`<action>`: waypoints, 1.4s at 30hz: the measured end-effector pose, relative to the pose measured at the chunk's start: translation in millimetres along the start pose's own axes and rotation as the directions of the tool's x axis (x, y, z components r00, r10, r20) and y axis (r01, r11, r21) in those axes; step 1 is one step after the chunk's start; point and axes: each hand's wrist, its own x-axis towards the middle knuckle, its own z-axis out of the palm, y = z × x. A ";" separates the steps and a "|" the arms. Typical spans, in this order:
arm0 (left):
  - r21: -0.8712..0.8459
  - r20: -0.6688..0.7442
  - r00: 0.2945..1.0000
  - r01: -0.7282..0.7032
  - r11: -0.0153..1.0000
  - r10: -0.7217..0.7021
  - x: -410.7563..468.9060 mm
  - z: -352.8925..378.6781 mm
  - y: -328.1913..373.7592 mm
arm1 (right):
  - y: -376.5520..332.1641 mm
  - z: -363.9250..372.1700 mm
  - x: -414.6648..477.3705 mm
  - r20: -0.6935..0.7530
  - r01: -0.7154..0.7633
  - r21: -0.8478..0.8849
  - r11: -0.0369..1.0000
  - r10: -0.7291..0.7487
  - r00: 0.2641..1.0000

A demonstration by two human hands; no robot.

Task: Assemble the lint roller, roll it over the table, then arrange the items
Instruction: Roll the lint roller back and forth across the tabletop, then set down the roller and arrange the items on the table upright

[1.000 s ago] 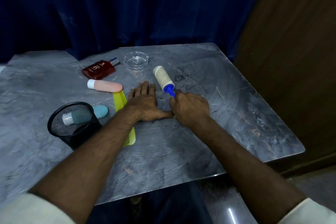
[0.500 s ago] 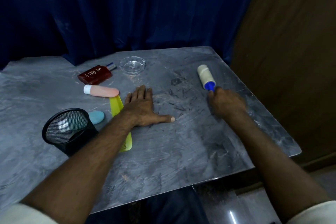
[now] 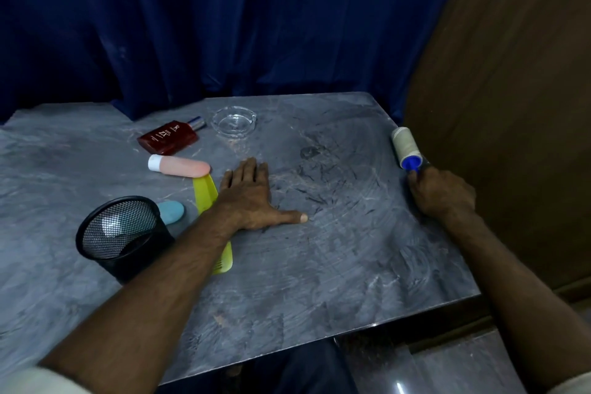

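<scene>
The lint roller has a cream sticky roll and a blue handle. My right hand grips that handle and holds the roll at the table's right edge. My left hand lies flat on the grey marble table, fingers spread, holding nothing. Under my left wrist lies a yellow comb. A pink tube with a white cap, a dark red bottle and a light blue oval item sit to the left.
A black mesh cup stands near my left forearm. A clear glass ashtray sits at the back. Blue curtain hangs behind the table and a brown wooden wall runs along its right side. Dark hair strands lie scattered mid-table.
My right hand has carried the lint roller from the table's middle, beside my left hand, out to the right edge. My left hand has stayed flat in place.
</scene>
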 end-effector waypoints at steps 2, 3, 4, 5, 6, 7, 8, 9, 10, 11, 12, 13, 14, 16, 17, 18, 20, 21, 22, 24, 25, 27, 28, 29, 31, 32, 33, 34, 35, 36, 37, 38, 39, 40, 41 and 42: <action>0.001 -0.005 1.000 0.002 1.000 -0.002 0.4 0.3 -0.2 | -8.6 -0.2 -3.8 -0.014 0.060 -0.013 0.998 -0.061 0.998; -0.001 -0.007 1.000 0.003 1.000 -0.003 0.6 0.5 0.0 | -15.1 0.0 -6.5 -0.020 0.101 -0.014 0.995 -0.101 0.995; -0.003 -0.009 1.000 0.003 1.000 -0.003 0.3 0.7 0.2 | -23.0 0.3 -9.9 -0.024 0.141 -0.009 0.990 -0.141 0.990; -0.006 -0.011 1.000 0.002 1.000 -0.002 -0.1 0.8 0.5 | -32.4 0.6 -13.4 -0.024 0.173 0.004 0.985 -0.173 0.985; -0.009 -0.014 1.000 0.002 1.000 -0.002 -0.7 0.7 0.8 | -42.3 0.7 -16.9 -0.023 0.201 0.018 0.980 -0.200 0.979; -0.012 -0.018 1.000 0.003 1.000 -0.003 -1.3 0.5 1.0 | -52.8 0.5 -19.8 -0.026 0.226 0.025 0.974 -0.225 0.974; -0.015 -0.021 1.000 0.004 1.000 -0.004 -1.9 0.0 1.3 | -63.3 0.4 -22.7 -0.029 0.250 0.023 0.968 -0.250 0.968; -0.018 -0.024 1.000 0.004 1.000 -0.005 -2.7 -0.4 1.8 | -73.7 0.3 -25.4 -0.026 0.271 0.022 0.962 -0.271 0.962; -0.020 -0.026 1.000 0.005 1.000 -0.006 -3.4 -0.9 2.4 | -84.1 -0.1 -28.4 -0.019 0.287 0.026 0.958 -0.286 0.958; -0.021 -0.029 1.000 0.006 1.000 -0.007 -3.9 -1.3 3.0 | -94.4 -0.3 -32.3 -0.010 0.298 0.033 0.954 -0.298 0.955; -0.021 -0.032 0.999 0.007 1.000 -0.008 -4.3 -1.6 3.6 | -104.1 -0.4 -36.8 -0.003 0.308 0.039 0.951 -0.308 0.951; -0.021 -0.036 0.999 0.008 1.000 -0.009 -4.4 -1.5 3.9 | -113.0 0.4 -42.1 -0.009 0.323 0.035 0.946 -0.323 0.946; -0.021 -0.040 0.999 0.010 1.000 -0.011 -4.6 -1.4 4.0 | -121.3 1.5 -47.8 -0.031 0.344 0.020 0.939 -0.343 0.939; -0.017 -0.046 0.999 0.010 1.000 -0.011 -4.7 -1.2 3.9 | -135.8 2.5 -58.8 -0.080 0.377 -0.004 0.926 -0.376 0.923; -0.017 -0.052 0.999 0.008 1.000 -0.009 -4.6 -1.2 3.9 | -142.4 2.2 -63.1 -0.087 0.384 0.001 0.923 -0.383 0.920; -0.020 -0.061 0.998 0.007 1.000 -0.008 -4.8 -1.0 4.0 | -148.4 1.4 -66.9 -0.087 0.387 0.010 0.922 -0.384 0.919; -0.034 -0.083 0.997 0.005 0.999 -0.008 -5.5 -0.3 4.6 | -158.4 0.6 -72.7 -0.091 0.391 0.005 0.920 -0.389 0.917; -0.043 -0.089 0.996 0.002 0.999 -0.006 -5.8 -0.1 5.1 | -161.9 0.3 -74.8 -0.095 0.393 -0.008 0.920 -0.392 0.915; -0.050 -0.093 0.996 -0.001 0.999 -0.004 -6.1 -0.1 5.3 | -164.2 -0.2 -76.2 -0.096 0.394 -0.017 0.919 -0.394 0.914; -0.065 -0.096 0.995 -0.007 0.998 0.001 -6.7 -0.1 5.4 | -165.6 -0.9 -77.1 -0.085 0.397 -0.023 0.918 -0.397 0.914; -0.071 -0.096 0.995 -0.010 0.997 0.003 -7.3 -0.2 5.7 | -165.1 -1.4 -76.9 -0.083 0.398 -0.025 0.917 -0.399 0.913; -0.076 -0.097 0.995 -0.013 0.997 0.005 -8.4 -1.6 6.4 | -163.8 -3.7 -74.0 -0.082 0.400 -0.014 0.916 -0.400 0.913; -0.081 -0.095 0.995 -0.014 0.997 0.006 -9.2 -3.0 6.6 | -163.3 -5.0 -72.4 -0.076 0.405 0.004 0.914 -0.404 0.912; -0.091 -0.092 0.996 -0.015 0.996 0.006 -9.8 -4.9 6.8 | -163.1 -6.2 -71.2 -0.069 0.413 0.025 0.910 -0.410 0.909; -0.141 -0.081 0.997 -0.020 0.990 0.008 -10.9 -10.0 7.3 | -162.4 -9.7 -69.8 -0.062 0.417 0.071 0.906 -0.414 0.908; -0.179 -0.078 0.997 -0.026 0.984 0.012 -11.8 -12.6 7.9 | -161.8 -12.3 -69.3 -0.065 0.411 0.089 0.907 -0.406 0.911; -0.220 -0.083 0.996 -0.034 0.975 0.016 -12.7 -15.0 8.9 | -160.9 -15.7 -68.6 -0.071 0.403 0.102 0.909 -0.398 0.915; -0.261 -0.097 0.995 -0.043 0.964 0.018 -14.1 -17.0 9.8 | -159.6 -19.7 -67.7 -0.077 0.396 0.108 0.912 -0.389 0.918; -0.301 -0.121 0.992 -0.053 0.952 0.017 -16.4 -18.4 10.9 | -158.1 -24.0 -65.9 -0.081 0.391 0.107 0.914 -0.384 0.920; -0.341 -0.152 0.988 -0.065 0.938 0.013 -19.0 -19.7 11.8 | -156.3 -28.5 -62.9 -0.080 0.389 0.105 0.915 -0.382 0.921; -0.380 -0.184 0.983 -0.080 0.922 0.010 -21.9 -21.4 12.6 | -154.9 -33.8 -59.2 -0.074 0.382 0.113 0.917 -0.376 0.924; -0.420 -0.214 0.977 -0.097 0.902 0.005 -24.9 -24.3 13.1 | -154.6 -39.6 -54.7 -0.063 0.367 0.136 0.920 -0.362 0.930; -0.458 -0.252 0.968 -0.116 0.881 -0.004 -27.9 -28.9 13.8 | -155.8 -45.3 -50.2 -0.050 0.347 0.168 0.923 -0.344 0.938; -0.494 -0.305 0.952 -0.139 0.858 -0.022 -29.9 -35.2 14.3 | -158.3 -50.8 -46.2 -0.040 0.334 0.200 0.921 -0.333 0.942; -0.529 -0.366 0.929 -0.162 0.833 -0.052 -30.4 -43.0 13.8 | -162.6 -56.0 -42.2 -0.041 0.333 0.225 0.916 -0.332 0.942; -0.561 -0.415 0.905 -0.176 0.809 -0.092 -28.6 -52.1 12.5 | -168.7 -61.0 -38.1 -0.050 0.341 0.241 0.909 -0.340 0.939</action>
